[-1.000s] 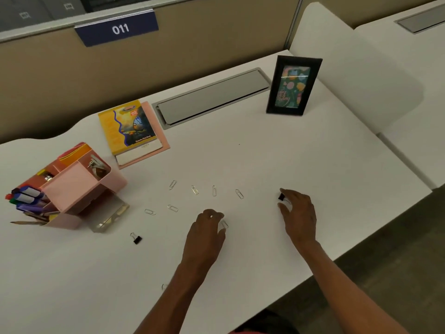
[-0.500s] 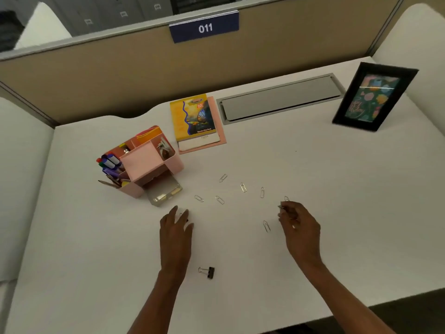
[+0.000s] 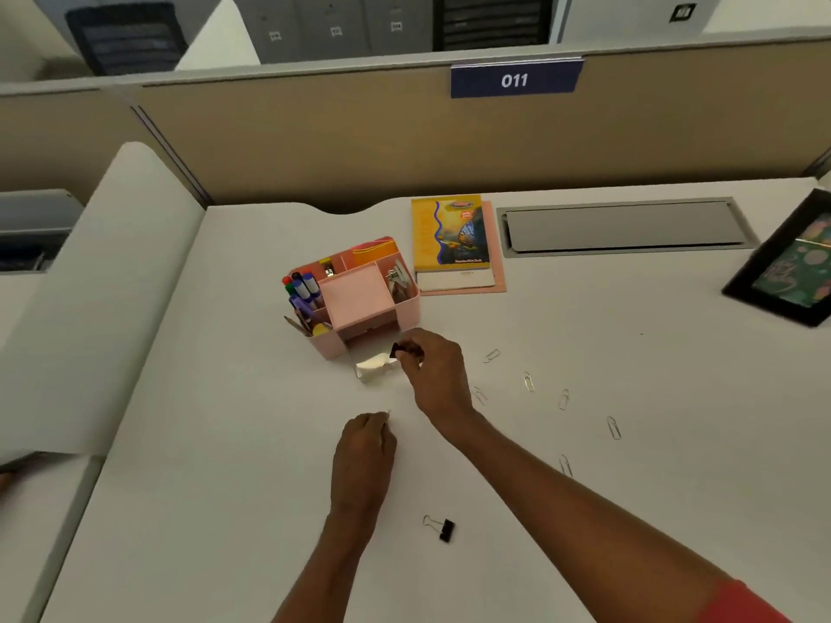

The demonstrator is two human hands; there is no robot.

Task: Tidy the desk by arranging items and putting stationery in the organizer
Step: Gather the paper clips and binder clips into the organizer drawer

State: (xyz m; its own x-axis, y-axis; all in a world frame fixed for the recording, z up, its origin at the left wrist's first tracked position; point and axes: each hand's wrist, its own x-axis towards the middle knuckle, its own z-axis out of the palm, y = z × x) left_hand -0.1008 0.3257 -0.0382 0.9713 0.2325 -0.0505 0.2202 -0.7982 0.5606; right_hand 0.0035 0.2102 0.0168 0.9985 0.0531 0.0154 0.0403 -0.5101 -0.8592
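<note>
- Head view: I saw the right hand (image 3: pixel 438 375) pinching a small black binder clip (image 3: pixel 397 350) over the pink plastic organizer (image 3: pixel 407 308), probably to drop it in.
- The left hand (image 3: pixel 363 447) seemingly pinched a silver wire paper clip (image 3: pixel 387 414).

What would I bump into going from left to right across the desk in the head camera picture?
White divider panel → pink organizer → yellow notebook → grey cable cover → black picture frame.
</note>
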